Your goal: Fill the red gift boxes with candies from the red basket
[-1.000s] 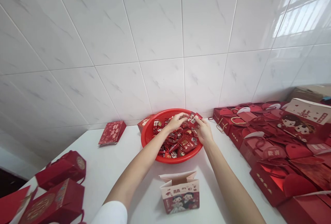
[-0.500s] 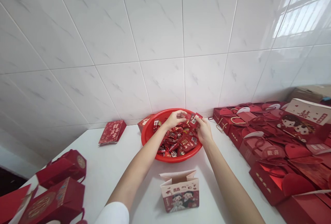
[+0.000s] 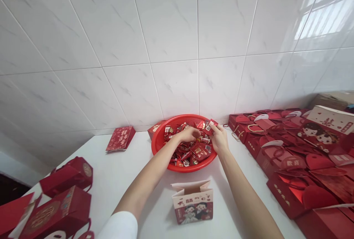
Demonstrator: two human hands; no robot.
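Observation:
A round red plastic basket [image 3: 184,169] full of small wrapped candies [image 3: 188,154] stands near the wall. My left hand [image 3: 190,134] reaches down into the candies, its fingers curled; what its fingertips touch is hidden. At the basket's right rim, my right hand [image 3: 219,138] pinches a red candy packet [image 3: 210,127] with a white label. In front of the basket an open-topped paper box [image 3: 193,207] with two cartoon figures stands upright on the white table [image 3: 116,180].
Many red gift boxes [image 3: 287,161] are packed together at the right, with a cartoon-printed box [image 3: 323,128] lying on top. More red boxes [image 3: 61,209] stand at the left front. A flat-sided red box [image 3: 119,139] is near the tiled wall [image 3: 177,88].
My left hand has gone down from above the basket into the candies. My right hand still holds the red packet at nearly the same spot.

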